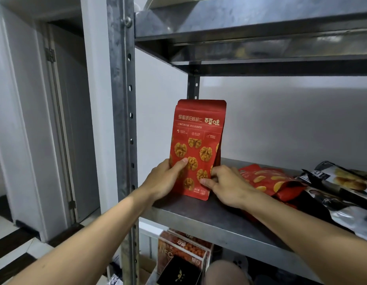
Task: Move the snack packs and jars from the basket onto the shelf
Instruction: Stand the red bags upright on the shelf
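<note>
At the far left is a white door in a white frame, closed, with hinges on its left edge. Just right of it a grey metal post with a row of holes runs from top to bottom.

A bare left arm reaches up from the lower left. The left hand grips the lower left edge of a walnut pack, with the thumb laid across the front and the fingers wrapped behind.

The walnut pack is red, printed with golden walnut halves and Chinese lettering. It stands upright at the left end of the shelf, a grey metal board. At least one more red pack of the same shape stands close behind it. A rear post rises behind them against a white wall.

The right hand, reaching in from the lower right, pinches the pack's lower right edge between thumb and curled fingers.

Right of that hand, red packs printed with yellow nuts lie flat on the shelf. Further right, dark packs in black and silver lie flat, overlapping, out to the right edge.

Above, the upper shelf spans the top, seen from below.

Under the shelf, brown boxes showing nuts stand in a row, with a black pouch in front of them. A knee shows at the bottom edge.
</note>
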### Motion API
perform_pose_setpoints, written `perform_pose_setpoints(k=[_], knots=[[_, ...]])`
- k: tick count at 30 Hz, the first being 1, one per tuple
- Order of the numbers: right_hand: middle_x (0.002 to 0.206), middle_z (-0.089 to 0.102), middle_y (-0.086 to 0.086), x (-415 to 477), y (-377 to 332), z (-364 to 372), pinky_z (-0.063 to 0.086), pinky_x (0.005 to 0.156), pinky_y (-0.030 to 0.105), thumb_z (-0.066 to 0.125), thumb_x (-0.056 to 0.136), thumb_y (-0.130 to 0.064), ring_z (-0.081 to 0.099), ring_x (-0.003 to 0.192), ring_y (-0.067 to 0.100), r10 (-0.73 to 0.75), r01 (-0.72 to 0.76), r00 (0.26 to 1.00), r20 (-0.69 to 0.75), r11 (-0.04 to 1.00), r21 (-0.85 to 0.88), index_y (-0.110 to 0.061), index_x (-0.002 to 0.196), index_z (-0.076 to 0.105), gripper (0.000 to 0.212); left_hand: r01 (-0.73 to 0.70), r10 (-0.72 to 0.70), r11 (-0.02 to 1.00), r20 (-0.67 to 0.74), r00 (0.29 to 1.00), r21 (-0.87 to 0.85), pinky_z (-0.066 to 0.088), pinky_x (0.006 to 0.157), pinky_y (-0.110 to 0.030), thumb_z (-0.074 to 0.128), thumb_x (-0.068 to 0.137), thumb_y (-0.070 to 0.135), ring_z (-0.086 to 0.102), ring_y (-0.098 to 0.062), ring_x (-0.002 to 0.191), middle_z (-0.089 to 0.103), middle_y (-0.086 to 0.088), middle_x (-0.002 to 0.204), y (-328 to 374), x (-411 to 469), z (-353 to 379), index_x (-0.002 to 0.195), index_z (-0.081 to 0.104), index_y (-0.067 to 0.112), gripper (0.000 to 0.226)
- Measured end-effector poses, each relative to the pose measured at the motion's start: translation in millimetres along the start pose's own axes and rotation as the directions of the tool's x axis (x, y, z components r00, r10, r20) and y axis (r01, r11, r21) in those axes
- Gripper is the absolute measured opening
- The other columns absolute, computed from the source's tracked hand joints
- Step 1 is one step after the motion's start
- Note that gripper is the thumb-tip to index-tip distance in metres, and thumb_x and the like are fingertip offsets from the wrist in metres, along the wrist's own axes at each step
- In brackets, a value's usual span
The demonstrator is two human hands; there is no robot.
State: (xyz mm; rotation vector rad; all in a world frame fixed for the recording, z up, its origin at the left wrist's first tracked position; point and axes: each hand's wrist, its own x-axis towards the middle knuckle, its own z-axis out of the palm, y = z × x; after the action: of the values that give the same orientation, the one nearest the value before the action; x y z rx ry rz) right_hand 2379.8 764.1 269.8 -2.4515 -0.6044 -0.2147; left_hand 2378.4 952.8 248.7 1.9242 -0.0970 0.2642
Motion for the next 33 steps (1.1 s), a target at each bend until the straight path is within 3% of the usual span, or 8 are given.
perform_pose_setpoints(k=[4,8,17,20,23,26,28,33], knots=[[0.126,0.064,-0.003,0.9,-7.6,0.4,0.046,0.091,0.02,0.051,0.1,-0.028,0.061,0.112,0.017,-0.05,0.051,0.996,0.079,0.999,-0.01,-0.018,0.128,0.06,0.031,-0.037,0.038,0.999,-0.045,0.998,0.024,0.048,0.101,-0.041,0.053,0.079,0.072,0.067,-0.013,0.102,0.072,0.012,0.108,-0.4,2.8,-5.9,0.105,0.068,0.032,0.05],[0.131,0.061,0.0,-0.7,-9.7,2.3,0.047,0.096,0.025,0.048,0.101,-0.029,0.059,0.116,0.02,-0.055,0.06,0.994,0.095,0.997,-0.049,-0.017,0.133,0.055,0.034,-0.061,0.082,0.986,-0.126,0.989,0.158,0.048,0.095,-0.033,0.046,0.094,0.054,0.065,-0.019,0.102,0.071,0.003,0.112,0.0,1.5,-4.6,0.112,0.067,0.022,0.042],[0.123,0.064,0.005,-7.0,-5.8,11.6,0.051,0.092,0.043,0.054,0.098,-0.033,0.061,0.109,0.03,-0.088,0.094,0.996,0.035,0.965,-0.246,-0.023,0.128,0.052,0.032,-0.019,0.078,0.957,-0.192,0.978,0.291,0.052,0.085,-0.036,0.043,0.094,0.057,0.067,-0.027,0.092,0.072,-0.005,0.1,-6.6,3.4,-2.7,0.098,0.071,0.012,0.053],[0.117,0.065,0.011,-5.9,-6.6,12.6,0.053,0.088,0.044,0.051,0.099,-0.035,0.063,0.102,0.033,-0.082,0.089,0.996,0.036,0.946,-0.312,-0.018,0.121,0.054,0.028,-0.036,0.088,0.968,-0.202,0.975,0.247,0.05,0.073,-0.027,0.048,0.093,0.055,0.067,-0.018,0.084,0.072,0.0,0.093,-3.6,2.6,-2.8,0.087,0.07,0.017,0.044],[0.111,0.064,0.015,-4.9,-4.6,7.8,0.053,0.085,0.043,0.048,0.101,-0.03,0.063,0.096,0.033,-0.06,0.077,0.996,0.062,0.94,-0.331,-0.011,0.115,0.053,0.024,-0.095,0.104,0.994,-0.162,0.981,0.063,0.049,0.067,-0.017,0.06,0.091,0.045,0.069,-0.006,0.077,0.074,0.012,0.086,-4.4,1.8,-2.5,0.085,0.072,0.023,0.026],[0.107,0.064,0.014,-4.9,-1.6,4.2,0.053,0.081,0.041,0.046,0.102,-0.027,0.064,0.093,0.03,-0.055,0.072,0.997,0.059,0.941,-0.331,-0.01,0.109,0.048,0.018,-0.116,0.113,0.991,-0.045,0.993,-0.061,0.056,0.086,-0.032,0.073,0.085,0.016,0.071,-0.012,0.093,0.075,0.004,0.098,-15.6,5.0,-2.4,0.104,0.071,0.019,0.02],[0.102,0.063,0.011,-5.0,-0.1,4.5,0.054,0.079,0.041,0.044,0.102,-0.028,0.064,0.089,0.029,-0.054,0.067,0.997,0.048,0.943,-0.326,-0.014,0.1,0.043,0.014,-0.106,0.104,0.993,-0.058,0.993,-0.042,0.056,0.088,-0.035,0.071,0.084,0.003,0.072,-0.015,0.092,0.076,0.0,0.096,-19.3,7.4,-3.0,0.101,0.069,0.015,0.021],[0.098,0.062,0.007,-4.9,2.5,3.4,0.054,0.078,0.039,0.044,0.102,-0.029,0.063,0.086,0.027,-0.048,0.057,0.998,0.037,0.952,-0.299,-0.018,0.096,0.041,0.013,-0.073,0.072,0.997,-0.105,0.992,-0.002,0.057,0.085,-0.04,0.072,0.085,0.01,0.072,-0.019,0.087,0.076,-0.003,0.091,-21.1,12.3,-3.4,0.091,0.071,0.015,0.009]])
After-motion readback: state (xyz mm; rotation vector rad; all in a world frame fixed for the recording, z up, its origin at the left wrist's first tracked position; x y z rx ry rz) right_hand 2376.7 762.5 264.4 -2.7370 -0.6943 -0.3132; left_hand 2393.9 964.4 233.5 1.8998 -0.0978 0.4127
